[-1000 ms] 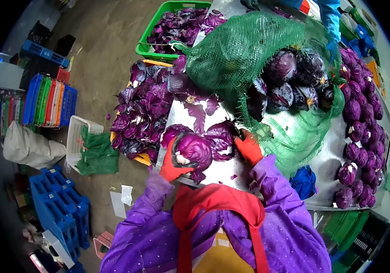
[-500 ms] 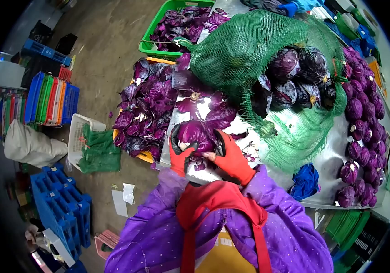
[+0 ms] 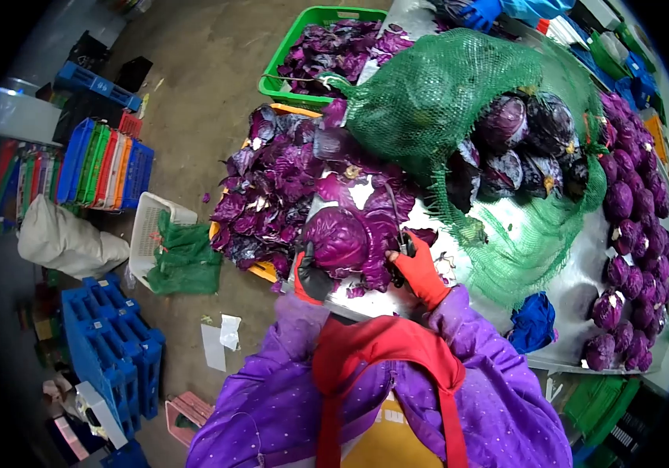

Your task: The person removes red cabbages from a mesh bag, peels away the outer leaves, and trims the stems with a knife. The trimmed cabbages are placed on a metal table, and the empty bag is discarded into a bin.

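A round red cabbage (image 3: pixel 336 236) sits near the front edge of the metal table, before my body. My left hand (image 3: pixel 313 278), in a red and black glove, holds its lower left side with the thumb up against it. On the right, a loosened outer cabbage leaf (image 3: pixel 378 253) hangs beside the head. My right hand (image 3: pixel 420 271), gloved alike, has its thumb and fingers closed at that leaf's edge; the fingertips are partly hidden. Stripped leaves (image 3: pixel 389 199) lie just behind the cabbage.
An orange crate heaped with leaves (image 3: pixel 268 203) stands left; a green crate (image 3: pixel 272 82) is behind it. A green net bag (image 3: pixel 405 101) holds several cabbages. Peeled cabbages (image 3: pixel 619 200) line the right side. A blue cloth (image 3: pixel 532 321) lies nearby. A co-worker's blue glove (image 3: pixel 481 13) shows at the top.
An outer leaf has come away from the cabbage's right side. My right hand has moved right, away from the head, and my left hand has slid lower on it. The view has shifted slightly.
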`<control>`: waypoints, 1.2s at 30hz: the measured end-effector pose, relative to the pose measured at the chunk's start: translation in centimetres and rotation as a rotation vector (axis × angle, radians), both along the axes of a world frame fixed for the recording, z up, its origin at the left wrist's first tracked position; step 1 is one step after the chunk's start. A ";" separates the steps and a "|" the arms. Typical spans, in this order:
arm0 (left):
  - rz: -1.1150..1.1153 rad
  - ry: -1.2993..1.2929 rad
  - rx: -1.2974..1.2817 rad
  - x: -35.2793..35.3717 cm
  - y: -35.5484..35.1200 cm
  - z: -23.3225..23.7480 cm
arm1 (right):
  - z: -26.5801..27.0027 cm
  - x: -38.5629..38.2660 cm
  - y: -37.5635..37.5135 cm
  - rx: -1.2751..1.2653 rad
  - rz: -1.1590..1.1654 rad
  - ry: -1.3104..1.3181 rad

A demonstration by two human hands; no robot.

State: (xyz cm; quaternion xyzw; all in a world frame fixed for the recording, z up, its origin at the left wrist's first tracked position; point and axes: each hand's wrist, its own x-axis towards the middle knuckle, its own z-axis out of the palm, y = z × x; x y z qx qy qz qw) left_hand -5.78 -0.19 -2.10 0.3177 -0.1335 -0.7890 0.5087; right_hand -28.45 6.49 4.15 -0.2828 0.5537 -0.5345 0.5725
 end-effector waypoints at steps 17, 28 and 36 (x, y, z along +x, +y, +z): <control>-0.481 -1.447 -1.171 -5.5 -7.0 12.5 | 4.2 -1.7 0.0 0.107 0.110 -0.064; -0.306 -0.570 -0.316 -1.0 -8.9 2.0 | -1.5 -5.9 5.1 0.382 -0.178 0.034; -0.063 0.140 0.122 -0.4 -5.7 3.9 | -0.4 -6.9 3.7 0.223 -0.023 0.813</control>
